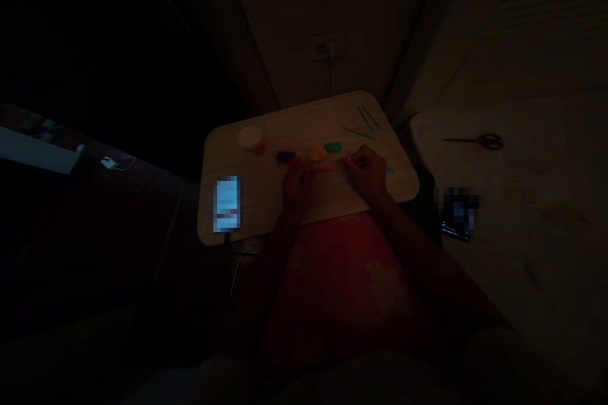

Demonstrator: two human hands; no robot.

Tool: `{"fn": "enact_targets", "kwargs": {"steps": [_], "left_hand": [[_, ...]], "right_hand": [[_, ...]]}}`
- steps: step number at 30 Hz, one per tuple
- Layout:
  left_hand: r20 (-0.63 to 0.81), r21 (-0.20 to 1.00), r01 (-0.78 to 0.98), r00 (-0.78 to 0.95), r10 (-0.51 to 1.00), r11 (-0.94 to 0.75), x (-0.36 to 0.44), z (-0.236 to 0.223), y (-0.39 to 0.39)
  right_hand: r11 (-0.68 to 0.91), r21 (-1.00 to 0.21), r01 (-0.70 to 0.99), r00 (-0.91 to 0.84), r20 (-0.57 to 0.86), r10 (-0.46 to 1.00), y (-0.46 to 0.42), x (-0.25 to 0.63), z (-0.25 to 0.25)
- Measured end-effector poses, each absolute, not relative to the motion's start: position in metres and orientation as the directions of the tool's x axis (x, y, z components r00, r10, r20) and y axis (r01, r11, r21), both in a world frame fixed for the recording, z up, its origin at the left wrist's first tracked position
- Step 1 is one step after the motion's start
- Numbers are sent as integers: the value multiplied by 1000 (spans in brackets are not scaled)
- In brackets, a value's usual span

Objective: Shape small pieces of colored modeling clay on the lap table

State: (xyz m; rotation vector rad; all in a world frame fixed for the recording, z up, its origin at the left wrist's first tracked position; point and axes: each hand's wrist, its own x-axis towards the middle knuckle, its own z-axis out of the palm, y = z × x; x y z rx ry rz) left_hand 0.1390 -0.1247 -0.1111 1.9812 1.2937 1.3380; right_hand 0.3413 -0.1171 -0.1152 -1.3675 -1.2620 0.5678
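Note:
The scene is very dark. My left hand (pixel 295 186) rests on the small wooden table with its fingers curled against red modelling clay (pixel 294 161). A thin pinkish-red strip (pixel 323 168) lies between my hands. My right hand (pixel 369 172) is closed in a pinch, with a bit of red showing at the fingertips. Just beyond the hands sit an orange clay lump (pixel 318 153), a green lump (pixel 333 147) and a dark lump (pixel 285 156). Fine detail of the fingers is lost in the dimness.
A pale tub (pixel 250 137) stands at the table's (pixel 266 202) back left, and a lit phone (pixel 227 204) at its front left. Several thin sticks (pixel 365 119) lie at the back right. Scissors (pixel 475 141) and a dark device (pixel 458 212) are on the right-hand surface.

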Motion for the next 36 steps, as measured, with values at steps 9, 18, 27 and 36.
{"fn": "enact_targets", "kwargs": {"steps": [9,18,27,36], "left_hand": [[504,749,448,94,858,-489,139,-113,-124],[505,742,459,95,858,-488,140,-112,-124],[500,743,467,91,861,-480,139,-117,-122],[510,741,451,103,854,-497,138,-114,-123]], "right_hand": [[253,-903,348,207,337,918,-117,344,-116],[333,-863,380,168,418,893,-118,345,-115],[201,-921,334,230,286,930,-116,344,-121],[153,-917,369,292,271,917,-118,341,-115]]}}
